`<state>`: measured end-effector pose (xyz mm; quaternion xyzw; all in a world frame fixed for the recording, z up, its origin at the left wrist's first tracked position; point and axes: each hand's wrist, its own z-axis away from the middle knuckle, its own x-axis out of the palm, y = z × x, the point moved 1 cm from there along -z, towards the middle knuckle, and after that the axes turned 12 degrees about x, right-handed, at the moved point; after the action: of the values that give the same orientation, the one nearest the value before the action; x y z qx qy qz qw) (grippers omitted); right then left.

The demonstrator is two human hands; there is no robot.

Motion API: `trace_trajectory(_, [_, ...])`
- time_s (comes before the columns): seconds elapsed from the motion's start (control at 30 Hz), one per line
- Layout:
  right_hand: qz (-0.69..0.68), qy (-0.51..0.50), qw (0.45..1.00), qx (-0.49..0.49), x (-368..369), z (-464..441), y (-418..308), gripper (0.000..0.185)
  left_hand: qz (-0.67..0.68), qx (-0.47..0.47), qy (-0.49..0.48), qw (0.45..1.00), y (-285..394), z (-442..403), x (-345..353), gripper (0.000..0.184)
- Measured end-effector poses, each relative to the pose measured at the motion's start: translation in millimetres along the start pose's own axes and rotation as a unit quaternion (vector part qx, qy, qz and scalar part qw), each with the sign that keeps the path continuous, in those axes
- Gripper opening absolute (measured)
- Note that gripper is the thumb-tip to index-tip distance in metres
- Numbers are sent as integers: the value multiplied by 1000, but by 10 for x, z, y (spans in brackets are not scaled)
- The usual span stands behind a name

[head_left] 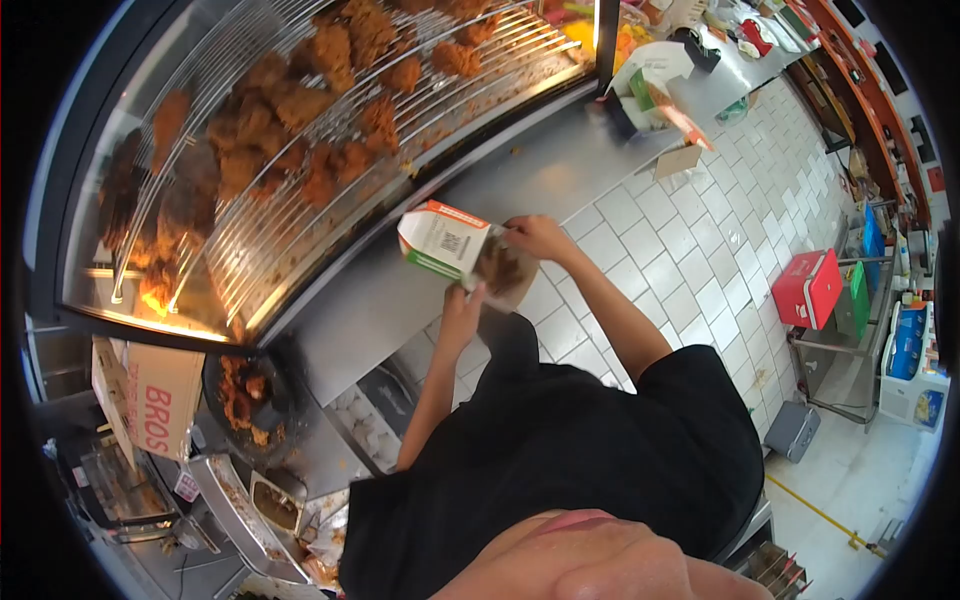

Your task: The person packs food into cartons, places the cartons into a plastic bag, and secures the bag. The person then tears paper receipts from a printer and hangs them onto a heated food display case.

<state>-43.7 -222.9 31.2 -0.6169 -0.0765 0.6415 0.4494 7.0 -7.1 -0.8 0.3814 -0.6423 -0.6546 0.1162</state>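
Observation:
A takeaway box [447, 240] with white, orange and green printed sides and a square code is held in the air over the edge of the steel counter. Its brown side faces me, with dark brown pieces or marks there that are too blurred to make out. My left hand [462, 308] is closed on the box's near lower edge. On the far right edge, by the brown flap, my right hand [537, 238] has its fingers closed on the carton.
A lit glass cabinet with fried chicken [330, 60] on wire racks rises beyond the steel counter [345, 345]. More cartons [655, 105] stand at the counter's far right. A black pan [250, 400] with fried pieces sits left, near a cardboard box [160, 400]. A red box [806, 289] is at right.

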Motion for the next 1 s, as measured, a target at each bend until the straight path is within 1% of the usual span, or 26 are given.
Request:
trace_trajectory(0.03, [25,19,999,15,-76,-110,35,23,-7,6,4,1000,-37,-71,-72,55])
trace_trajectory(0.07, [28,43,999,5,-113,-181,60,22,45,14,38,998,180,-264,284,47])
trace_trajectory(0.1, [55,22,998,33,-529,-111,617,20,97,23,71,992,345,-448,658,39])
trace_trajectory(0.13, [53,46,997,21,-584,-326,600,19,165,-42,84,982,467,-736,651,40])
trace_trajectory(0.17, [54,31,997,34,-571,-430,581,19,235,-115,92,961,563,-889,670,41])
trace_trajectory(0.23, [68,23,995,65,-751,-659,522,19,243,-97,233,937,670,-1126,837,37])
trace_trajectory(0.27, [58,38,996,47,-769,-711,520,16,252,-91,301,915,716,-1220,931,36])
trace_trajectory(0.37, [35,-28,999,10,-879,-908,569,17,308,-229,363,849,679,-1251,1114,38])
trace_trajectory(0.4, [0,-52,998,-18,-956,-971,624,18,333,-227,375,835,630,-1242,1135,38])
trace_trajectory(0.47, [-75,-92,990,-81,-1096,-1135,716,20,367,-276,384,801,640,-1211,1159,38])
trace_trajectory(0.53, [-111,-1,993,-44,-1221,-1018,871,21,388,-328,404,761,630,-1166,1158,39])
trace_trajectory(0.57, [-124,52,991,-24,-1313,-925,954,22,209,-272,311,886,554,-1104,1158,41])
trace_trajectory(0.6, [-101,30,994,-5,-1260,-823,1112,23,22,-192,196,961,409,-976,1166,43])
trace_trajectory(0.63, [-79,13,997,19,-1192,-687,1253,24,-163,-91,69,980,186,-846,1178,45])
trace_trajectory(0.67, [-150,-10,985,80,-1193,-571,1207,24,254,-267,159,916,-530,-546,1192,45])
trace_trajectory(0.7, [-203,-40,966,154,-1123,-533,1213,23,430,-324,195,820,-533,-542,1235,45])
trace_trajectory(0.73, [-190,-3,971,147,-1182,-485,1140,20,569,-384,249,684,-522,-538,1277,46])
trace_trajectory(0.77, [-130,-35,977,168,-1352,-462,1012,19,531,-352,288,715,15,-713,1294,46])
trace_trajectory(0.8, [-152,4,976,158,-1406,-436,996,19,448,-364,278,767,-180,-545,1182,47])
trace_trajectory(0.83, [-146,11,983,110,-1584,-429,947,18,362,-370,269,812,-401,-431,1047,48])
trace_trajectory(0.87, [-151,33,983,97,-1870,-434,850,18,407,-289,249,830,185,-703,888,50])
trace_trajectory(0.9, [-156,46,983,86,-2208,-366,740,18,440,-346,235,795,873,-948,710,52])
trace_trajectory(0.93, [-130,62,987,69,-2610,-344,683,17,486,-288,162,809,1811,-1687,690,53])
trace_trajectory(0.97, [-105,74,990,49,-3017,-334,672,17,498,-210,185,821,2060,-1932,818,54])
trace_trajectory(1.0, [-129,57,986,94,-3368,-330,744,16,480,-114,168,853,2355,-2217,970,49])
